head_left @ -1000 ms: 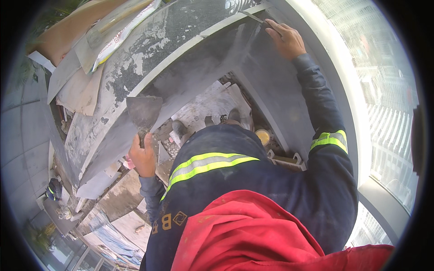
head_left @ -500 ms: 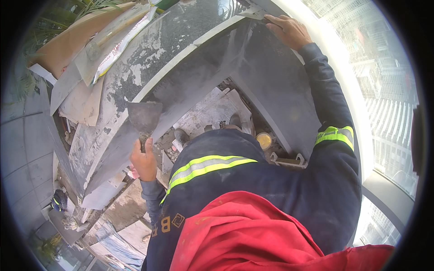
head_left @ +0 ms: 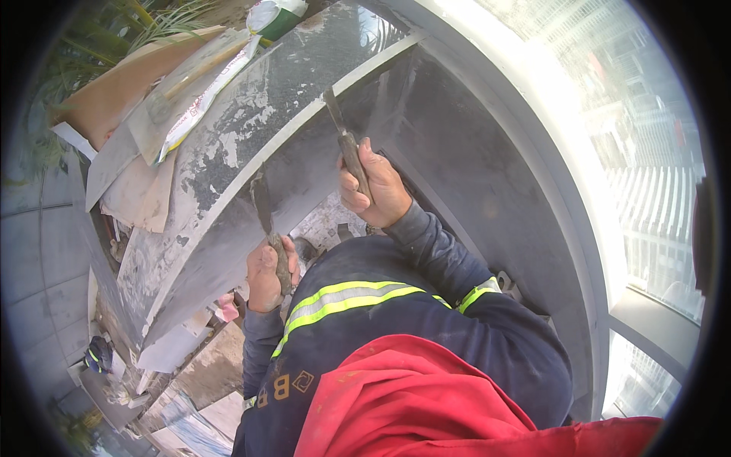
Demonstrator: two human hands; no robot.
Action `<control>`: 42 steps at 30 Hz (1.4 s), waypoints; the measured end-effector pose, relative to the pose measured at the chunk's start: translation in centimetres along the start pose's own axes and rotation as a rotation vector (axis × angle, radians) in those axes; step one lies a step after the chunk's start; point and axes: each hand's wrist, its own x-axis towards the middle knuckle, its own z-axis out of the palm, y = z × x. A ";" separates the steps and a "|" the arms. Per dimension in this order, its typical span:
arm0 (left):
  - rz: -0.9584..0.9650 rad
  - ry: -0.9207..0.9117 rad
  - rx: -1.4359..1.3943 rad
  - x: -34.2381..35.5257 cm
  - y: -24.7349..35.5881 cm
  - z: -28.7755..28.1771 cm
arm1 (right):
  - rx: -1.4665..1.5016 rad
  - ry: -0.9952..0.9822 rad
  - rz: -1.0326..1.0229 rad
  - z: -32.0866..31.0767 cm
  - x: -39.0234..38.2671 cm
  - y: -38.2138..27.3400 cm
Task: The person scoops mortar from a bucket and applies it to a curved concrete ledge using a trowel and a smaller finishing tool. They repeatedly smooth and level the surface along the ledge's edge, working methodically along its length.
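My left hand [head_left: 264, 280] is closed round the handle of a putty knife [head_left: 262, 204]. Its blade points up and is seen nearly edge-on, near the pale rim [head_left: 221, 204] of the grey panelled frame. Further right, my right hand [head_left: 387, 192] grips the handle of another putty knife [head_left: 352, 161], its narrow-looking blade tilted up and left toward that rim. Both tools are stained with grey material. Between the hands lies the smooth dark grey inner face [head_left: 304, 161] of the frame; whether either blade touches it, I cannot tell.
Cardboard sheets [head_left: 137, 194] and a white bag [head_left: 209, 99] lie on the patchy grey ledge [head_left: 228, 126] at upper left. A bright glazed wall [head_left: 647, 190] curves along the right. Boards and rubble [head_left: 202, 354] lie at lower left, with dark clothing [head_left: 99, 354] beyond.
My right hand has come back from the far corner toward the middle, now visibly holding a putty knife. My left hand has lowered slightly and turned its putty knife edge-on.
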 end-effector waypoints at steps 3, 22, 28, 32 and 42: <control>-0.094 -0.206 0.062 2.7 1.7 2.1 | 0.008 -0.113 0.120 1.6 -1.1 0.8; 0.135 0.090 0.174 6.4 4.3 -1.4 | -0.942 0.112 -0.424 -3.2 -8.3 -5.8; 0.141 0.132 0.026 10.0 6.6 -1.8 | -1.028 0.696 -0.423 -4.4 -7.2 -0.9; 0.082 0.098 -0.041 12.4 5.3 0.8 | -0.997 0.763 -0.060 -8.1 -5.7 0.8; 0.580 0.526 0.068 19.7 7.1 -1.3 | -1.015 0.682 0.281 -30.6 -2.3 1.6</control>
